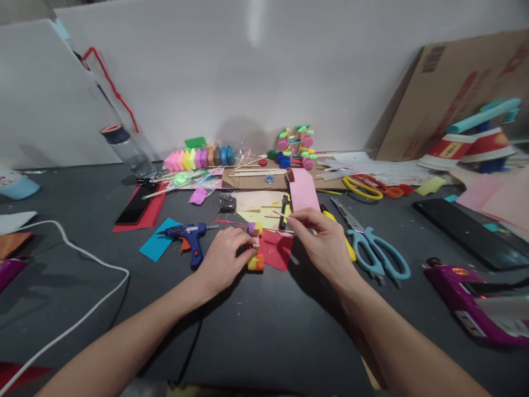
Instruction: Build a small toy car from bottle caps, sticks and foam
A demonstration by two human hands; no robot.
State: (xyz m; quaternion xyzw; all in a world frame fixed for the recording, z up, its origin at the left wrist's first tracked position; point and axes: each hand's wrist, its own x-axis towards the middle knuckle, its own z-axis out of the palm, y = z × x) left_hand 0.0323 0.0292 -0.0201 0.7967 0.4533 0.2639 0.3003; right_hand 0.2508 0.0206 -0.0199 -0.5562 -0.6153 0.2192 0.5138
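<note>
My left hand (226,255) is closed, its fingertips pinching the middle of a small craft piece. A purple-and-yellow clay roll (255,229) forms the far end of that piece, and an orange-and-yellow clay roll (255,263) the near end. My fingers partly hide what joins them. My right hand (322,242) pinches a thin wooden stick (281,215) between thumb and forefinger, with the stick pointing left. Under and beside the craft piece lies red paper (276,251). Just beyond the right fingertips are a black-and-yellow cutter (285,211) and pink paper (303,189).
A blue glue gun (194,240) lies left of my hands. Blue-handled scissors (372,245) and a yellow-handled tool (349,242) are to the right. Farther back stand colored clay packs (202,158), a clay model (296,146) and a water bottle (128,151). A white cable (95,258) crosses the left side.
</note>
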